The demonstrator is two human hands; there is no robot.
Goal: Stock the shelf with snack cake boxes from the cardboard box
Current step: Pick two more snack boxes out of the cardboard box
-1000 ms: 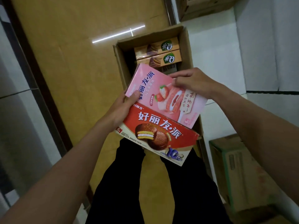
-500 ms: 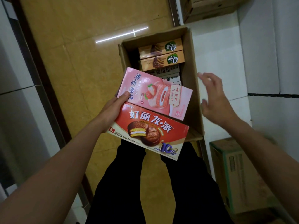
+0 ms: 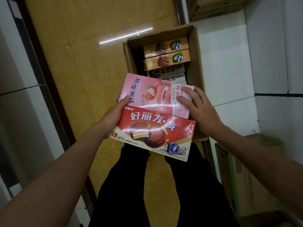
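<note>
A pink snack cake box [image 3: 147,94] lies on top of a red snack cake box [image 3: 154,133], both held above the open cardboard box [image 3: 196,51] on the floor. My left hand [image 3: 114,115] grips the left ends of the two boxes, thumb on the pink one. My right hand [image 3: 196,110] rests on the right end of the pink box, fingers over its top. Inside the cardboard box lie two orange snack cake boxes [image 3: 167,53] and white ones [image 3: 170,74] below them.
Yellow floor tiles [image 3: 82,63] spread to the left, with a dark strip and grey panels at far left. White surfaces stand on the right. Another cardboard box [image 3: 242,174] sits at lower right, one more at top right [image 3: 213,9]. My dark-trousered legs [image 3: 124,194] are below.
My right hand, which had let go and drawn off to the right, has come back onto the right end of the pink box. The stack stays in my left hand.
</note>
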